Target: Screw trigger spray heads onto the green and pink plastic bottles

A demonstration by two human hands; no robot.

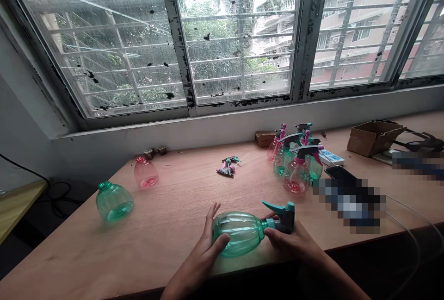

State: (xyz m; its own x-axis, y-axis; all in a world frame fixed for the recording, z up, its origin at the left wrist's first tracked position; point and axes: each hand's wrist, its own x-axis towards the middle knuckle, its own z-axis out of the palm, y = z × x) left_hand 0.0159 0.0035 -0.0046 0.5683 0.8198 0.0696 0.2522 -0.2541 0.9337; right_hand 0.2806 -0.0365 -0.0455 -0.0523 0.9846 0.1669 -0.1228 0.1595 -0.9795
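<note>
A green spray bottle (pixel 239 233) lies on its side near the front edge of the wooden table (pixel 173 207). My left hand (pixel 208 244) is wrapped round the bottle's body. My right hand (pixel 286 240) grips its grey and teal trigger head (pixel 282 216) at the neck. Both hands are closed on the bottle.
An open green bottle (pixel 114 202) and an open pink bottle (pixel 146 173) stand at the left. Loose spray heads (pixel 227 166) lie mid-table. Several assembled spray bottles (pixel 296 161) cluster at the right, beside a power strip (pixel 331 157) and a cardboard box (pixel 373 137).
</note>
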